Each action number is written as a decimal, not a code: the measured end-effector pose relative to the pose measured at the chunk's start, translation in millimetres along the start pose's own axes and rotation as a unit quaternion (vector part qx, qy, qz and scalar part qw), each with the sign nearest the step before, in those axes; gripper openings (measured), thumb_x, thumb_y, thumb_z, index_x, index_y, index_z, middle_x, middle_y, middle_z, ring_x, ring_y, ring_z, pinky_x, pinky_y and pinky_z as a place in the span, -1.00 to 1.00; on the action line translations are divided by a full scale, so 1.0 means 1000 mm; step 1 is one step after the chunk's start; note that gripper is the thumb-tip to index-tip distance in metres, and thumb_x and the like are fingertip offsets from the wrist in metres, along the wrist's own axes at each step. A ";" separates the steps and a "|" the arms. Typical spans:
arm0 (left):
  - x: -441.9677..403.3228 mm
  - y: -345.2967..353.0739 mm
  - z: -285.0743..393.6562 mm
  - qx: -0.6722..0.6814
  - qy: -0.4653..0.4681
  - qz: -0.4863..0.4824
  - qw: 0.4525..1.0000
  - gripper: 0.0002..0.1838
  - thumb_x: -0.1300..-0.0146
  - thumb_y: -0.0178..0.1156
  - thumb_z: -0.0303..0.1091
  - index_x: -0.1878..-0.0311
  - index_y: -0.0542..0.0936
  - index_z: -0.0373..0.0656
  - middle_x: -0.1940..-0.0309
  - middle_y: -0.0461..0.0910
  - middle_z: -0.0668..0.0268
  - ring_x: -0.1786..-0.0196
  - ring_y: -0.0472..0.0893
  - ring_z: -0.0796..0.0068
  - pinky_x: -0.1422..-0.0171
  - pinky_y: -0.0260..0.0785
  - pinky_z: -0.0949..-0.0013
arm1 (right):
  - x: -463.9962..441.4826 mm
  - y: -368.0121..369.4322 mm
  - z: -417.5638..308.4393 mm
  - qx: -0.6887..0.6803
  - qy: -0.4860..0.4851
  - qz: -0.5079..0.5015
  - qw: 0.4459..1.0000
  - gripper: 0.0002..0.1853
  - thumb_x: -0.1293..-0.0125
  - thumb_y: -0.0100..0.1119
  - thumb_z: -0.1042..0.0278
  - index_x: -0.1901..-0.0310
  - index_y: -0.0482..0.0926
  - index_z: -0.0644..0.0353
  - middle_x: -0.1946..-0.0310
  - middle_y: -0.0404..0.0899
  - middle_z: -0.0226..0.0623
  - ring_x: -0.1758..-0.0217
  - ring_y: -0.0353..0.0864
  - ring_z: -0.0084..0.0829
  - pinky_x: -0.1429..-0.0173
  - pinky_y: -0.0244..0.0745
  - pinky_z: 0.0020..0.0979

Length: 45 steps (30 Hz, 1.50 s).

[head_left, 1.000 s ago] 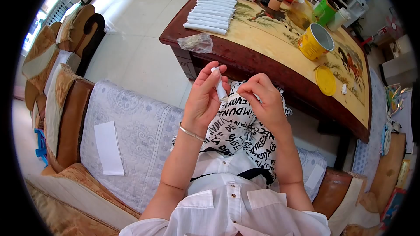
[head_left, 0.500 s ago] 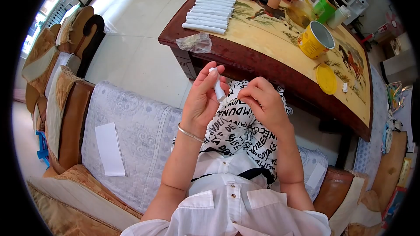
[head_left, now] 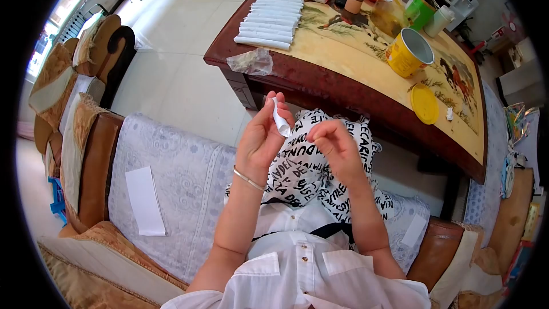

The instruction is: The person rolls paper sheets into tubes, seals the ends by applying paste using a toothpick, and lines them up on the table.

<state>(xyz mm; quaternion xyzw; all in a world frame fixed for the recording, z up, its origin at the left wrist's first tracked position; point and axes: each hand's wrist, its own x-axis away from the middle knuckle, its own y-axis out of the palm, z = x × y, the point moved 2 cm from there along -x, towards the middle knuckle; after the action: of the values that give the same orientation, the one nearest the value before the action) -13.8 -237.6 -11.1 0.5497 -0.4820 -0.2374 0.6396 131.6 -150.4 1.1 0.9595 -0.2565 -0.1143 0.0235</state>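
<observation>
White rolls [head_left: 269, 20] lined up, 12 o'clock; left hand [head_left: 261, 131] closed on another roll [head_left: 280, 119]; right hand [head_left: 338, 146] curled, hold unclear; paper [head_left: 146, 200] unrolled, 8 o'clock.

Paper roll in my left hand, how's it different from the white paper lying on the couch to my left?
The paper roll is rolled up, while the couch paper lies largely flat. The roll is held in your left hand; the couch paper rests on the patterned cover. The roll looks narrow; the couch paper is a wider rectangle. Both are white.
</observation>
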 end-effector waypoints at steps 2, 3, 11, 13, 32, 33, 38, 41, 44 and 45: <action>-0.004 -0.005 0.000 0.021 -0.015 0.002 1.000 -0.77 -0.33 0.09 -0.57 -0.03 0.42 -0.25 0.09 0.51 0.16 0.21 0.51 0.39 0.09 0.47 0.36 | 0.008 0.014 0.004 0.031 -0.023 0.007 0.999 -0.92 -0.38 0.04 0.46 0.18 0.42 0.26 0.12 0.55 -0.27 0.14 0.46 -0.56 0.01 0.40 -0.50; -0.004 -0.006 -0.001 0.042 -0.031 0.006 0.999 -0.78 -0.33 0.08 -0.57 -0.03 0.42 -0.28 0.10 0.51 0.15 0.22 0.50 0.39 0.08 0.47 0.36 | 0.011 0.019 0.006 0.062 -0.044 0.015 0.997 -0.93 -0.39 0.03 0.45 0.19 0.42 0.24 0.04 0.56 -0.23 0.12 0.47 -0.54 -0.02 0.40 -0.50; -0.001 -0.008 -0.008 0.028 0.022 0.015 0.999 -0.80 -0.35 0.07 -0.54 -0.02 0.40 -0.25 0.13 0.50 0.16 0.20 0.49 0.40 0.07 0.47 0.37 | 0.008 0.033 0.002 0.211 -0.194 0.018 0.958 -0.88 -0.25 0.14 0.54 0.19 0.46 0.22 -0.09 0.55 -0.23 -0.04 0.51 -0.20 -0.12 0.43 -0.30; -0.001 -0.008 -0.011 0.021 0.030 0.003 0.999 -0.80 -0.36 0.06 -0.53 -0.02 0.39 -0.23 0.12 0.49 0.17 0.19 0.48 0.40 0.07 0.47 0.36 | 0.007 0.034 0.003 0.261 -0.201 0.024 0.944 -0.87 -0.22 0.15 0.55 0.20 0.47 0.21 -0.10 0.55 -0.27 -0.08 0.49 -0.21 -0.16 0.39 -0.27; 0.008 0.001 -0.012 -0.233 0.166 -0.083 0.955 -0.69 -0.43 0.01 -0.33 -0.19 0.30 -0.09 -0.09 0.42 0.26 0.26 0.43 0.55 0.23 0.40 0.51 | 0.012 0.026 -0.013 0.149 -0.051 -0.011 0.987 -0.89 -0.32 0.06 0.54 0.14 0.45 0.25 0.10 0.57 -0.22 0.06 0.52 -0.37 -0.06 0.42 -0.39; 0.011 0.001 -0.011 -0.284 0.134 -0.116 0.942 -0.68 -0.44 0.00 -0.31 -0.21 0.29 -0.07 -0.11 0.41 0.27 0.28 0.41 0.57 0.28 0.36 0.53 | 0.011 0.023 -0.017 0.149 -0.053 -0.009 0.987 -0.89 -0.32 0.06 0.54 0.14 0.45 0.25 0.10 0.57 -0.22 0.06 0.52 -0.37 -0.06 0.42 -0.39; 0.024 -0.010 -0.013 -0.404 0.132 -0.222 0.878 -0.63 -0.38 0.09 -0.31 -0.18 0.28 -0.12 0.01 0.53 0.23 0.42 0.39 0.62 0.38 0.25 0.60 | 0.003 0.012 -0.053 0.230 -0.103 0.127 0.959 -0.95 -0.25 0.16 0.58 0.26 0.53 0.27 0.35 0.55 -0.28 0.36 0.52 -0.41 0.22 0.45 -0.43; 0.033 -0.009 -0.016 -0.464 0.136 -0.226 0.846 -0.64 -0.36 0.11 -0.31 -0.15 0.28 -0.12 0.02 0.55 0.20 0.41 0.41 0.63 0.39 0.25 0.60 | 0.003 0.014 -0.060 0.292 -0.137 0.154 0.934 -0.86 -0.11 0.26 0.67 0.29 0.57 0.26 0.40 0.53 -0.27 0.39 0.51 -0.33 0.27 0.44 -0.41; 0.038 -0.008 -0.014 -0.485 0.136 -0.239 0.830 -0.69 -0.36 0.10 -0.33 -0.10 0.29 -0.12 0.01 0.56 0.14 0.43 0.42 0.63 0.42 0.24 0.62 | 0.000 0.012 -0.063 0.368 -0.213 0.137 0.895 -0.83 -0.06 0.28 0.66 0.29 0.58 0.23 0.39 0.54 -0.29 0.37 0.50 -0.30 0.28 0.44 -0.38; 0.040 -0.009 -0.014 -0.499 0.129 -0.239 0.823 -0.70 -0.36 0.10 -0.33 -0.08 0.29 -0.12 0.00 0.56 0.12 0.44 0.42 0.62 0.44 0.23 0.63 | 0.001 0.011 -0.062 0.374 -0.219 0.132 0.892 -0.81 -0.03 0.29 0.66 0.30 0.58 0.23 0.38 0.54 -0.29 0.35 0.50 -0.28 0.28 0.44 -0.37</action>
<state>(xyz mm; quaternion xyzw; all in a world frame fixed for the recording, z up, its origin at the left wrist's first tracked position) 16.8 -266.8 -4.2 0.2792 -0.0639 -0.5177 0.8062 141.7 -160.9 62.7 0.8053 -0.4036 -0.2128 -0.3786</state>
